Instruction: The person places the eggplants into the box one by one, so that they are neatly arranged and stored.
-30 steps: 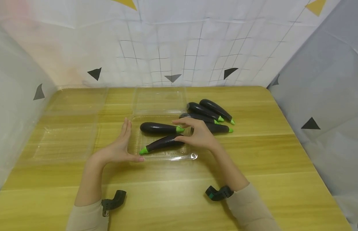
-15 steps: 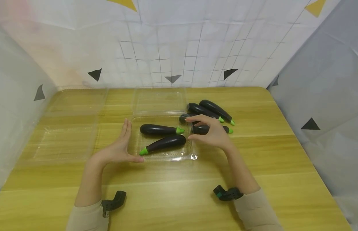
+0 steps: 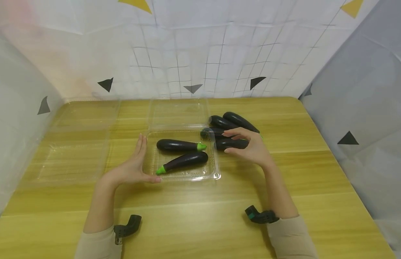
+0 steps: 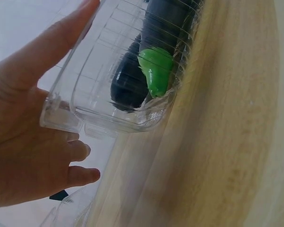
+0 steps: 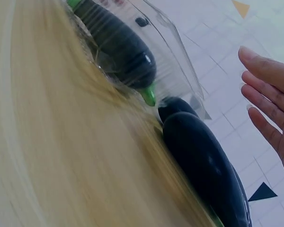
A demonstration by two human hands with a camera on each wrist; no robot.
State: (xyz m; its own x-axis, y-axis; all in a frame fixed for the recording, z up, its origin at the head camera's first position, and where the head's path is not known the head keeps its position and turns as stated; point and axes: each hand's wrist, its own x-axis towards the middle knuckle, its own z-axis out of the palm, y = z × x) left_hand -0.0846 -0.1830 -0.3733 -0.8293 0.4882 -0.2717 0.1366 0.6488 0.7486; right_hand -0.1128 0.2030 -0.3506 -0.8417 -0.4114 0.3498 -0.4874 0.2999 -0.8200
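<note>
Tabletop: a wooden table (image 3: 194, 223) with yellow-brown grain running side to side, a soft patch of light near its front, and a rounded far right corner.
Back wall: a pale sheet (image 3: 200, 46), creased, printed with a thin dark grid and scattered triangles, including black, grey and yellow ones.
Side walls: a grey-white right sheet (image 3: 365, 108) bearing a black triangle (image 3: 348, 139), and a pale left sheet (image 3: 17, 118) bearing a grey one.
Clear tray: a plastic tray (image 3: 187, 178) at the middle of the table, its clear lid (image 3: 178, 114) folded open toward the back wall.
Inside it: two dark eggplants, the far one (image 3: 178, 145) with its green stem to the right, the near one (image 3: 187, 160) with its stem to the left.
Loose eggplants: a group of four (image 3: 240, 121) on the wood, just beyond the tray's right side.
Far left: a second clear container (image 3: 72, 162), also open.
Left hand: the left hand (image 3: 130, 167) spreads wide at the tray's left side, thumb at the front rim, gripping nothing.
Right hand: the right hand (image 3: 253, 149), thumb and fingers curved well apart, hovers at the loose eggplants, holding nothing.
Sleeves: beige, a black device (image 3: 128, 227) at each wrist.
</note>
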